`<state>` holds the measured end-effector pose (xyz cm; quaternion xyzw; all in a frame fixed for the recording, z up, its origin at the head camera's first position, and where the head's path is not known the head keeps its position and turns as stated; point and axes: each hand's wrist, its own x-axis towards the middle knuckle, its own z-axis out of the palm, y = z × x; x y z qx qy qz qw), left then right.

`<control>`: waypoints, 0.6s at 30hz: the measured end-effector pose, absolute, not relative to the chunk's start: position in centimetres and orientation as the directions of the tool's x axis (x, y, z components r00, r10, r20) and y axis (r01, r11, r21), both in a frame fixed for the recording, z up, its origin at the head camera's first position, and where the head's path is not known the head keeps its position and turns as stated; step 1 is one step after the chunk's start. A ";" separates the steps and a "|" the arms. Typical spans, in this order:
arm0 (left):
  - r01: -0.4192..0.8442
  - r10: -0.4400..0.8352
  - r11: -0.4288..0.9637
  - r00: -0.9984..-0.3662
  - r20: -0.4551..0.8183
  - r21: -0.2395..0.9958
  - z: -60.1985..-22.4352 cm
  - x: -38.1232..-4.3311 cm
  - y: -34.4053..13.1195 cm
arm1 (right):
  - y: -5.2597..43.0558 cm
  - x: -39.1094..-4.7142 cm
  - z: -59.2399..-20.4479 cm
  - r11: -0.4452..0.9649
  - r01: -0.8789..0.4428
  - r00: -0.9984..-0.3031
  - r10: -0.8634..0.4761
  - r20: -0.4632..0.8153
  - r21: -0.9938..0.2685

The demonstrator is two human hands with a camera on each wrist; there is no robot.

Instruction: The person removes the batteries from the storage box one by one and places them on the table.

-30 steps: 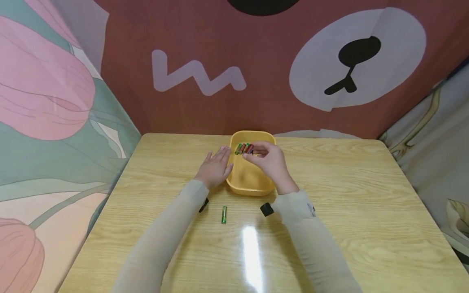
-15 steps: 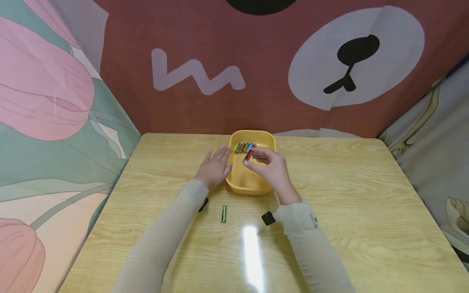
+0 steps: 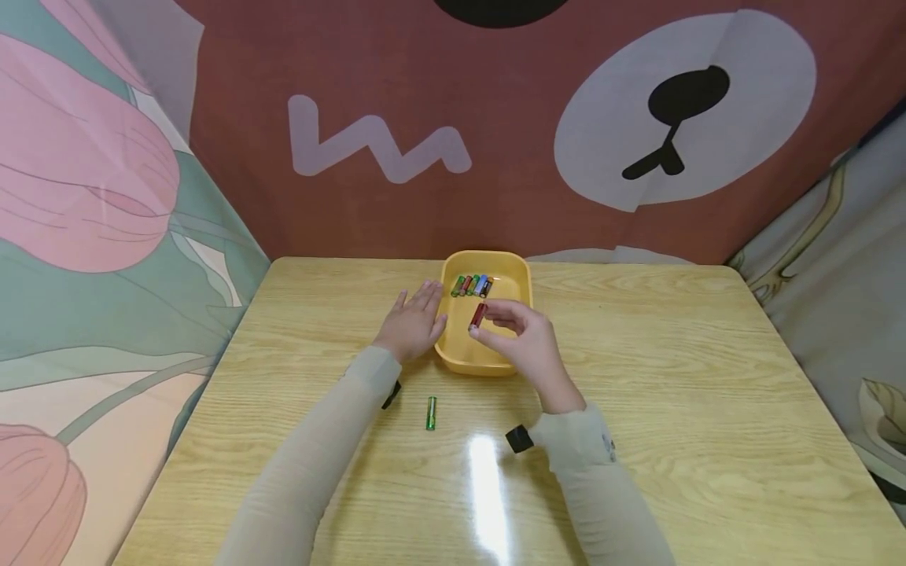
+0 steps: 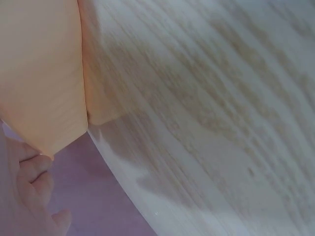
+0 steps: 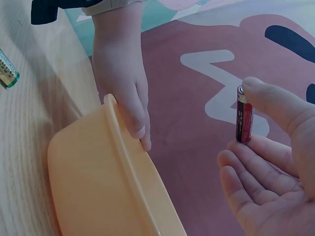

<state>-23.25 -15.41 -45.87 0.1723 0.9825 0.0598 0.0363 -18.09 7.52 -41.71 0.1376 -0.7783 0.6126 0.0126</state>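
Pinching the red battery (image 3: 477, 317) by its ends, right hand (image 3: 527, 338) holds it over the yellow tray (image 3: 476, 369), likely keeping its sides free. Left hand (image 3: 410, 324), fingers straight, touches tray rim, probably bracing. Five batteries (image 3: 472, 285) rowed beyond right hand; green battery (image 3: 431, 413) short of both hands. Table (image 3: 672, 354) ends beyond hands; room outward of right.
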 end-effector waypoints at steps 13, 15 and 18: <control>0.326 0.335 0.935 -0.941 -0.051 0.140 -45.9 -23.3 -15.4 | 7.5 -16.3 -42.4 0.326 -0.252 -0.955 -0.239 0.179 -0.911; 0.324 0.334 0.936 -0.941 -0.050 0.139 -46.0 -23.2 -15.4 | 7.4 -16.2 -42.5 0.343 -0.252 -0.953 -0.249 0.171 -0.905; 0.321 0.331 0.936 -0.942 -0.051 0.143 -46.0 -23.2 -15.4 | 7.5 -15.9 -42.6 0.357 -0.264 -0.948 -0.267 0.173 -0.896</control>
